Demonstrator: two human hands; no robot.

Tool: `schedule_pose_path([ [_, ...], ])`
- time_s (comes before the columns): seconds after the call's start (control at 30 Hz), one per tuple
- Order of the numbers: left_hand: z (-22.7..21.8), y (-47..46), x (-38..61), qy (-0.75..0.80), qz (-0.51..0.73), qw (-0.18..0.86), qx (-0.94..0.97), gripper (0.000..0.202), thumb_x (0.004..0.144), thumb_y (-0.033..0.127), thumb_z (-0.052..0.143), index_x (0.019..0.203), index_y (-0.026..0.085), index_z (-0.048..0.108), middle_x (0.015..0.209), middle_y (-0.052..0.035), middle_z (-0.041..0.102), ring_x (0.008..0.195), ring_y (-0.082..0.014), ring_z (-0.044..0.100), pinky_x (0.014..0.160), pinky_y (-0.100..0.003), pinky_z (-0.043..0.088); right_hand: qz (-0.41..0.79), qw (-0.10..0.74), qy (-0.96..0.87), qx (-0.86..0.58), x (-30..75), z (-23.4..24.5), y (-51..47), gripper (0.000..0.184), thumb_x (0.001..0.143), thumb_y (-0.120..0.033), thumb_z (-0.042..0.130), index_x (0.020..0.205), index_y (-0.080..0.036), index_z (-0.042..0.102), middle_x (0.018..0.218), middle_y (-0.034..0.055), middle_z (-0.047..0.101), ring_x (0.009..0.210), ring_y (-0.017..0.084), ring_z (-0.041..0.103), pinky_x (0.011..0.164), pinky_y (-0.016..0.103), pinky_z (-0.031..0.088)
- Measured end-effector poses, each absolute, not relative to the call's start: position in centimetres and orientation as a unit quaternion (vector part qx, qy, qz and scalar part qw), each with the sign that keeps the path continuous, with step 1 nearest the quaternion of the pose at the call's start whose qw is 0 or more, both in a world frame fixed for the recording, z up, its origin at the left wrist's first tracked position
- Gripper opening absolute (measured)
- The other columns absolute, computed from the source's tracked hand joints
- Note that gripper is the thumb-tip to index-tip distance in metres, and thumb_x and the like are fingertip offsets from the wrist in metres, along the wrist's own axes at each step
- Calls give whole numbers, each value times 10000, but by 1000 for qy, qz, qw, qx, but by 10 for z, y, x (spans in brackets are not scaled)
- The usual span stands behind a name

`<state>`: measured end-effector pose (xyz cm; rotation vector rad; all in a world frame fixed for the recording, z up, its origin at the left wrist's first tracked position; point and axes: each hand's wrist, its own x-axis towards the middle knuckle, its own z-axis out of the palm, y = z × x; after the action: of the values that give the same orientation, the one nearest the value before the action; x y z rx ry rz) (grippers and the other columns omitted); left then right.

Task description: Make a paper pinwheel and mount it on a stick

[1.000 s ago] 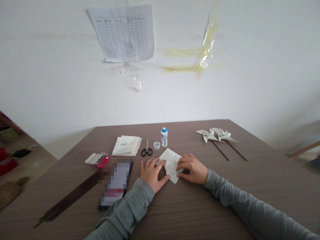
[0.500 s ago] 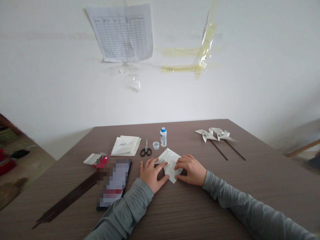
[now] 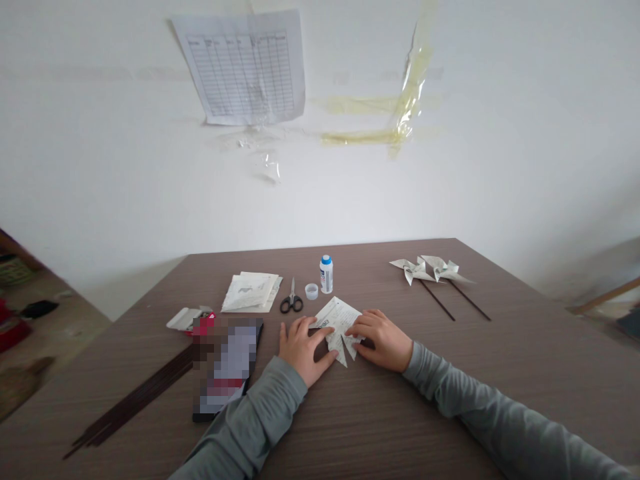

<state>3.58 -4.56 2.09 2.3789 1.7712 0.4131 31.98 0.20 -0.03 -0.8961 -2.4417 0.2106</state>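
A square of printed paper (image 3: 334, 313) with a slit running in from its near corner lies on the table between my hands. My left hand (image 3: 306, 352) rests at its left side with the fingers spread, the index finger and thumb touching the paper. My right hand (image 3: 384, 340) is curled over the right side, fingers and thumb closed on the flap beside the slit. The fingers cover part of that flap. Beyond the paper stand a small white glue bottle (image 3: 327, 277) with a blue top and a clear plastic cap (image 3: 311, 291). Black-handled scissors (image 3: 292, 303) lie left of them.
Paper pieces (image 3: 250, 292) are stacked at the back left. Nearer lie a small red-and-white box (image 3: 200, 321), a phone (image 3: 233, 367) with a blurred screen and several thin dark sticks (image 3: 133, 400). Two paper pinwheels (image 3: 417, 271) on sticks lie at the back right.
The slit at the paper's near corner has opened into a gap as my right hand shifted the right flap slightly. My left hand has stayed in place.
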Motion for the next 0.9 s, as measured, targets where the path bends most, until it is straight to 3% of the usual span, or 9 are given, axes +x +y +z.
schedule_pose_path([
  [0.17,22,-47,36,597,136,67,788,506,1063,390,896,1561,433,980,1810,-142,824,1744,-576,679,1528,-907,441,92,272,-903,-320,324,2,3,534,928,-37,810,1271,-393,1014,1205,69,998,1164,359,957,1284,569,710],
  [0.3,23,-47,37,600,135,69,785,514,1054,388,920,1562,429,986,1807,-154,823,1757,-577,674,1538,-902,434,111,272,-898,-327,324,2,4,351,1055,-141,844,1169,-424,1018,1131,49,981,1100,336,945,1248,547,726],
  [0.5,23,-47,39,599,141,65,786,497,1063,332,943,1553,398,989,1797,-172,823,1746,-576,675,1510,-987,403,102,293,-899,-309,325,-10,11,233,1207,-227,768,1208,-295,990,1100,100,965,1074,323,913,1125,516,749],
  [0.6,23,-46,40,598,148,68,785,450,1064,325,938,1504,388,1004,1788,-168,831,1754,-583,667,1510,-991,403,114,315,-885,-323,323,-17,13,254,1214,-246,750,1267,-293,995,1086,107,966,1048,334,918,1105,531,763],
  [0.73,21,-42,42,592,144,81,789,424,1067,317,926,1480,385,991,1780,-150,847,1759,-575,656,1509,-1000,396,137,334,-844,-397,317,-19,10,305,1145,-257,832,1373,-382,993,1041,92,957,1081,396,941,1146,570,769],
  [0.9,22,-39,43,586,129,92,794,445,1096,313,925,1538,352,957,1775,-146,857,1778,-559,648,1517,-1016,361,106,311,-843,-426,308,-16,4,308,1158,-221,808,1334,-407,979,1102,100,970,1084,402,942,1261,642,713],
])
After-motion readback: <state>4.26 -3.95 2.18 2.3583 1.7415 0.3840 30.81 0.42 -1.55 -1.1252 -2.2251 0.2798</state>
